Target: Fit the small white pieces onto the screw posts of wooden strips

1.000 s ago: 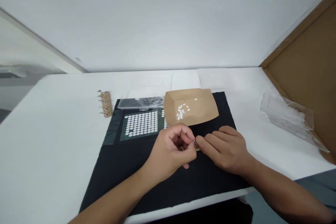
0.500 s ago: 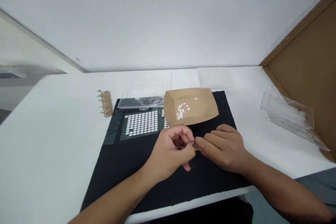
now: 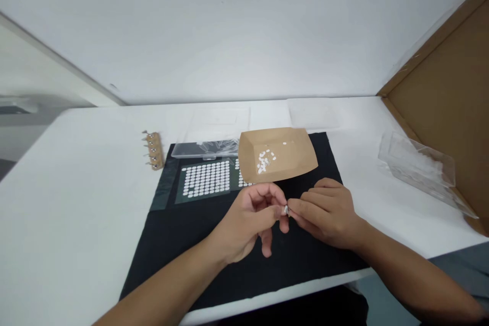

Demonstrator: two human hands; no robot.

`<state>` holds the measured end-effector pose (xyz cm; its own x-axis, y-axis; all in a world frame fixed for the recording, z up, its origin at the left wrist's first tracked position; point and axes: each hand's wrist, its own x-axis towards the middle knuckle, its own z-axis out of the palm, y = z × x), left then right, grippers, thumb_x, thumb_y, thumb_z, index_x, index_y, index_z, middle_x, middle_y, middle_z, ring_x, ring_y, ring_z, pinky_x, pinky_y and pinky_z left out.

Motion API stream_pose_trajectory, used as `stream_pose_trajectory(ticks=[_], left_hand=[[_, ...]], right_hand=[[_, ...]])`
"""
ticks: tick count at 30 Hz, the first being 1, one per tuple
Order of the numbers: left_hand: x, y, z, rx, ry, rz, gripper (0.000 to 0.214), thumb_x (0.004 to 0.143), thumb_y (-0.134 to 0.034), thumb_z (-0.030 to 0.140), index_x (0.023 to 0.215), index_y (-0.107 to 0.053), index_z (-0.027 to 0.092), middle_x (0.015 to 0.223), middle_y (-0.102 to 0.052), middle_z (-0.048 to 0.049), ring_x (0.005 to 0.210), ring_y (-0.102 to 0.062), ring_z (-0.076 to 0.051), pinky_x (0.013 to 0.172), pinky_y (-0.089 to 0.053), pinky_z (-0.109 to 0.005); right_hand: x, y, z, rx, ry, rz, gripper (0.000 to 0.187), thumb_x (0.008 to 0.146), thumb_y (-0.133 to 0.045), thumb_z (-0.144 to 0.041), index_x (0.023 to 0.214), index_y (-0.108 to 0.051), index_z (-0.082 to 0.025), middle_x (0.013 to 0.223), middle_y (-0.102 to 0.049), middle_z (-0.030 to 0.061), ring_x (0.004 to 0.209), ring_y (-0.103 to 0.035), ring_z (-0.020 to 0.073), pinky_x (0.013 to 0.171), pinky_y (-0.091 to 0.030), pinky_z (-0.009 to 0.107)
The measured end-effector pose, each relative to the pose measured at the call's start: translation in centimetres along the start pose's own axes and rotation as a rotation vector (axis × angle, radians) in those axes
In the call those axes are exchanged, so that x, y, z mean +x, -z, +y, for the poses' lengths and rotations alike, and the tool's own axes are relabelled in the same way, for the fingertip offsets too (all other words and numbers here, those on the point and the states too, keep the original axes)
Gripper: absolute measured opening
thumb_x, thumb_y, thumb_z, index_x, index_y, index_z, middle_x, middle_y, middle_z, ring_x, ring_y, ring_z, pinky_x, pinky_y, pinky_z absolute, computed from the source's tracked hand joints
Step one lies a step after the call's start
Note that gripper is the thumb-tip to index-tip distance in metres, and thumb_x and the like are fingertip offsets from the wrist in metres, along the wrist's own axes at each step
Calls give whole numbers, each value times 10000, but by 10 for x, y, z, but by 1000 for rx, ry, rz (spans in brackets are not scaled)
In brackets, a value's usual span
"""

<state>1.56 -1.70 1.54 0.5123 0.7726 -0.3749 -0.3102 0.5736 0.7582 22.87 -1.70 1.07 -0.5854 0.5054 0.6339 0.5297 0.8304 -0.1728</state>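
My left hand (image 3: 254, 219) pinches a small silvery-white piece (image 3: 286, 210) between thumb and forefinger, its other fingers loosely curled. My right hand (image 3: 328, 214) meets it from the other side, fingers folded and the tips closed at the same piece. The piece is too small to name and partly covered by fingertips. Just beyond both hands stands a brown paper tray (image 3: 294, 160) with small white oval bits (image 3: 263, 162) inside. Left of the tray lies a dark sheet (image 3: 179, 196) covered with rows of white oval dots (image 3: 208, 178). A second dotted sheet is partly hidden behind the tray and left hand.
A black mat (image 3: 164, 249) lies under the work. Behind the dotted sheets is a clear plastic box (image 3: 191, 150) with clear slivers. A brown block with metal pegs (image 3: 155, 150) stands at left. Another clear box (image 3: 420, 163) is at right, by a cardboard panel (image 3: 451, 86).
Both hands have shifted slightly, the left a little to the right. Its lower fingers have opened out somewhat, and more of the silvery-white piece shows between the fingertips.
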Motion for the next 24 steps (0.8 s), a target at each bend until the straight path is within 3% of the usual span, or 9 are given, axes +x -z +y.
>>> stream_pose_trajectory(ticks=[6, 13, 24], left_hand=[[-1, 5, 4, 64, -43, -19, 351, 763, -951, 339, 891, -698, 132, 750, -706, -31, 685, -721, -183, 326, -574, -185], [-1, 8, 8, 181, -89, -38, 301, 805, -934, 297, 937, -716, 136, 757, -718, -29, 690, -721, -174, 339, -581, -175], [0, 10, 9, 162, -58, -23, 260, 814, -924, 318, 917, -773, 133, 794, -749, -60, 738, -760, -200, 333, -565, -159]], right_hand=[[0, 2, 1, -15, -1, 2, 151, 1100, -562, -219, 1018, -682, -179, 687, -677, -46, 595, -569, 109, 657, -378, 321], [-1, 3, 3, -42, 16, -15, 164, 1108, -549, -224, 1041, -685, -160, 690, -667, -37, 591, -563, 116, 658, -373, 330], [-1, 3, 4, -60, 19, -21, 141, 1092, -564, -210, 1026, -683, -172, 674, -645, -49, 584, -547, 115, 646, -366, 331]])
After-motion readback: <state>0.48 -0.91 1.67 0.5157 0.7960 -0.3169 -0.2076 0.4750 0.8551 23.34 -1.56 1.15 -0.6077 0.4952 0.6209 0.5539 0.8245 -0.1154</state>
